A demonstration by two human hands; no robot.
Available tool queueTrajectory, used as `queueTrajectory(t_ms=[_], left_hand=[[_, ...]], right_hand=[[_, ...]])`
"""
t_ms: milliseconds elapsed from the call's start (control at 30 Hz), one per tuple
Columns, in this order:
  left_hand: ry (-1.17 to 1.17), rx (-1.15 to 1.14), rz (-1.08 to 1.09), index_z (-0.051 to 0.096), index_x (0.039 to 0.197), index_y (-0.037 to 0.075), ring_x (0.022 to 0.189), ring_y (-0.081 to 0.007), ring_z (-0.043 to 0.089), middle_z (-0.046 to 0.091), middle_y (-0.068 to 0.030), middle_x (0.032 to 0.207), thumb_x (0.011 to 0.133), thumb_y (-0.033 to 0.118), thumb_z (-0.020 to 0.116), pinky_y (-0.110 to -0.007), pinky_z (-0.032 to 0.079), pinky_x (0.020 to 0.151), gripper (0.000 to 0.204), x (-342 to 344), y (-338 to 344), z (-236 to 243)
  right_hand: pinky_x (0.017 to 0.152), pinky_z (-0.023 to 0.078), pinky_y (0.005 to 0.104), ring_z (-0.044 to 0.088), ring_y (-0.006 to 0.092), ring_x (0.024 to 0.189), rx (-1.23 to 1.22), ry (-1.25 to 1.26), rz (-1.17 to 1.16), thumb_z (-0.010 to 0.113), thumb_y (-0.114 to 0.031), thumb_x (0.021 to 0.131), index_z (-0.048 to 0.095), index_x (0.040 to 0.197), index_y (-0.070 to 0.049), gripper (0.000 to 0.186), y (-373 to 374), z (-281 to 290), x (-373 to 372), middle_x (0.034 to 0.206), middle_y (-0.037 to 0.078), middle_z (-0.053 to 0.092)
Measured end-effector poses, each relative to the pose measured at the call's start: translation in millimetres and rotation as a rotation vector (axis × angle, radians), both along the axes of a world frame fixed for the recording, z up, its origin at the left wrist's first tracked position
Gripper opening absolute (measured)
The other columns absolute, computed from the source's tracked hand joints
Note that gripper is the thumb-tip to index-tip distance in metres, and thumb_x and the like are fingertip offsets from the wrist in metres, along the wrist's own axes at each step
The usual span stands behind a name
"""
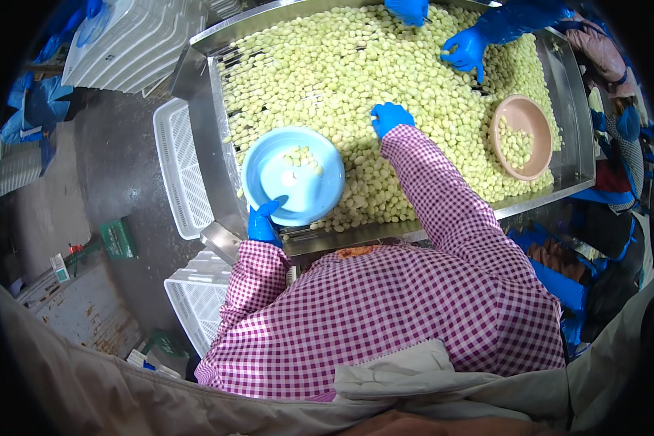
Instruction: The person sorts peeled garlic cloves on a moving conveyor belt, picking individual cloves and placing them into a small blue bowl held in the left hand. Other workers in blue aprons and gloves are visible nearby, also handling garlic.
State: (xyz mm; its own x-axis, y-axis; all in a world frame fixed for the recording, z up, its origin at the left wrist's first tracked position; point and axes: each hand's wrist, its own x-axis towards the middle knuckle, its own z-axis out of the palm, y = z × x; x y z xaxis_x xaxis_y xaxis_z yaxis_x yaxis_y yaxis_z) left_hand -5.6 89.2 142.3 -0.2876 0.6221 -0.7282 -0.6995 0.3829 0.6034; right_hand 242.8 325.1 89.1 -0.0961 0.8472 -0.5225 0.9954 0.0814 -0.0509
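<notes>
Pale green oval fruits [298,80] cover a metal-framed sorting table in front of me. My left hand [264,223], in a blue glove, grips the near rim of a light blue basin [257,174], thumb over the inside. A few fruits lie in this basin, which rests on the table's left part. Out over the middle of the heap reaches my right hand [392,118], also gloved in blue. Its fingers are curled down among the fruits, and what they hold is hidden. Both my sleeves are purple-and-white checked.
Across the table a co-worker's blue-gloved hand [467,51] touches the fruits, with another gloved hand [408,10] beside it. A pinkish-tan basin [498,138] holding fruits sits at the right. White plastic crates [173,156] stand at the left, below the table's metal edge [516,208].
</notes>
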Motion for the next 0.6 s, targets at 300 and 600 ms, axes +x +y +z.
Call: queueTrajectory(t_ms=[300,600], left_hand=[[-0.024,-0.001,-0.015,0.042,0.131,0.000,0.108,-0.0333,0.056,0.055,-0.0184,0.121,0.075,0.002,0.058,-0.045,0.048,0.093,0.059,29.7,39.5,-11.3],[-0.014,-0.066,-0.038,0.051,0.123,0.000,0.105,-0.0324,0.059,0.060,-0.0166,0.116,0.074,0.009,0.057,-0.046,0.050,0.090,0.050,38.7,55.9,-30.9]], right_hand=[[0.075,0.051,0.0431,0.066,0.0270,0.084,0.214,0.129,-0.183,0.056,-0.037,0.084,0.068,0.094,-0.012,0.030,5.4,26.3,31.1,0.088,0.011,0.069],[0.104,0.038,0.0404,0.043,0.0327,0.125,0.290,0.267,-0.269,0.062,-0.036,0.086,0.041,0.137,-0.012,0.060,-6.5,36.0,87.7,0.138,0.017,0.043]])
